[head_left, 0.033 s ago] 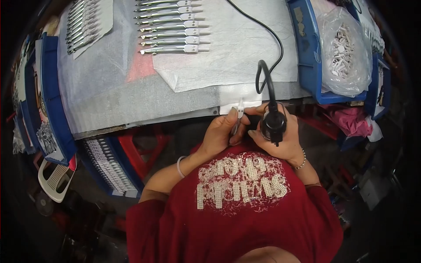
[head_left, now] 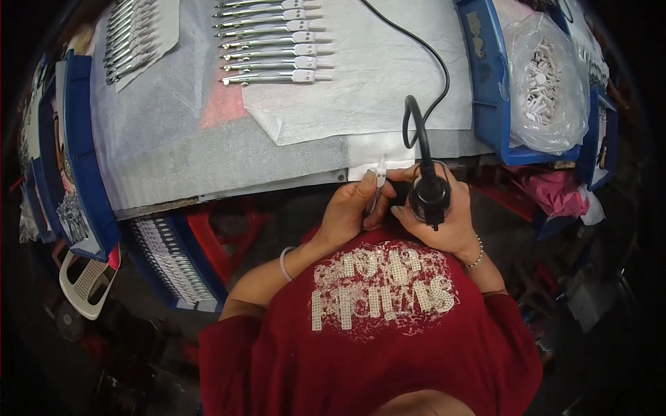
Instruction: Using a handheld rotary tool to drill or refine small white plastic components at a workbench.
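Observation:
My left hand (head_left: 349,208) pinches a slim silver-and-white clip piece (head_left: 379,182) upright at the front edge of the table (head_left: 208,159). My right hand (head_left: 454,225) is wrapped around a black corded hand tool (head_left: 428,195), held right beside that piece, close to my chest. The tool's black cable (head_left: 423,55) loops up and runs away across the table. Further back, several finished silver clips (head_left: 274,45) lie in a neat row on a white sheet.
A second batch of silver clips (head_left: 132,38) lies at the back left. A blue bin (head_left: 489,83) on the right holds a clear bag of white parts (head_left: 548,83). Blue trays (head_left: 76,139) line the left edge; another tray of parts (head_left: 170,260) sits below the table.

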A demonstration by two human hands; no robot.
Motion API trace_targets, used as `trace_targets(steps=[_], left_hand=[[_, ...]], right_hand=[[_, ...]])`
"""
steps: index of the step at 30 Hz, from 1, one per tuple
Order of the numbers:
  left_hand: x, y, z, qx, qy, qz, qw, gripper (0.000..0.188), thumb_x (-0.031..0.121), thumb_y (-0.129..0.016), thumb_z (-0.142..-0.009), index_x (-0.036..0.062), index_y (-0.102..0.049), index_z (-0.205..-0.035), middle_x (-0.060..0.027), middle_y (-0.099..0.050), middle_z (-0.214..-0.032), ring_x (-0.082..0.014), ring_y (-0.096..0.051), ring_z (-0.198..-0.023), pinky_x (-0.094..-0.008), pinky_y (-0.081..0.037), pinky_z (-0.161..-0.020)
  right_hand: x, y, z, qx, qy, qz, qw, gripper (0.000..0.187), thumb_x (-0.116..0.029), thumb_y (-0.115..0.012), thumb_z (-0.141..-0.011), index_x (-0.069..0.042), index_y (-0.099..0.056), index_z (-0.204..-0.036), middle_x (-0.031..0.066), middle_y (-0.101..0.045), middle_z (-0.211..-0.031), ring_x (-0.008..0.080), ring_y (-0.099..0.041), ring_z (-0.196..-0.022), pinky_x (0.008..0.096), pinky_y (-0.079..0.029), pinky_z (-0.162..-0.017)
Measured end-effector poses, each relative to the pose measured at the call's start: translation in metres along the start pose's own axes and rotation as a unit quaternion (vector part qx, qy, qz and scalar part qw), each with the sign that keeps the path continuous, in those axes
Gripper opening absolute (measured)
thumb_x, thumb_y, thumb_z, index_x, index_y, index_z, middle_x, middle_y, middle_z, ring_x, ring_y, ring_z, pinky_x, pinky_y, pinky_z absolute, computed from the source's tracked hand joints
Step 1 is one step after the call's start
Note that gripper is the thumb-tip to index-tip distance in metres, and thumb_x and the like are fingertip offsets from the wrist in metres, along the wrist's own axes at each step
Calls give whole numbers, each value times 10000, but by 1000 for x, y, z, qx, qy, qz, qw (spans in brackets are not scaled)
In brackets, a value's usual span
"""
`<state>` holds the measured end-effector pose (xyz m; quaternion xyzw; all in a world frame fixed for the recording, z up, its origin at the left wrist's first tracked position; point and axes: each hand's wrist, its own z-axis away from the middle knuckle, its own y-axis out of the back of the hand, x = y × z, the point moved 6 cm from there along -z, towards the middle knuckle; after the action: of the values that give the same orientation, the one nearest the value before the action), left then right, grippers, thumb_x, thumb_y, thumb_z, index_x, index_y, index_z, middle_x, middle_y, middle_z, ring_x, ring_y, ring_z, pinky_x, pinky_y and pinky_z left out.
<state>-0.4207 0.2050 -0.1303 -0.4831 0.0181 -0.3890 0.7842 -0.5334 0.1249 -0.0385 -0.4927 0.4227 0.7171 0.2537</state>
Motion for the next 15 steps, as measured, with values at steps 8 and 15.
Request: trace_targets(steps=[8, 15], left_hand=[[-1, 2, 2, 22, -36, -28, 999, 460, 400, -389, -1026, 0, -617, -1013, -9, -520, -647, -58, -413, -494, -201, -329, -470], [10, -7, 7, 40, 14, -67, 997, 285, 238, -490, -1008, -7, -635, -1028, 19, -533, -667, -35, -419, -507, -188, -326, -459]], right_hand=[[12, -10, 6, -15, -105, -20, 994, 445, -94, -791, -690, -20, -576, -1073, 97, -683, -854, 138, -682, -780, 258, -515, -688], [12, -11, 8, -17, -109, -11, 994, 416, -74, -786, -693, -6, -582, -1049, 94, -687, -846, 139, -682, -779, 260, -518, -696]])
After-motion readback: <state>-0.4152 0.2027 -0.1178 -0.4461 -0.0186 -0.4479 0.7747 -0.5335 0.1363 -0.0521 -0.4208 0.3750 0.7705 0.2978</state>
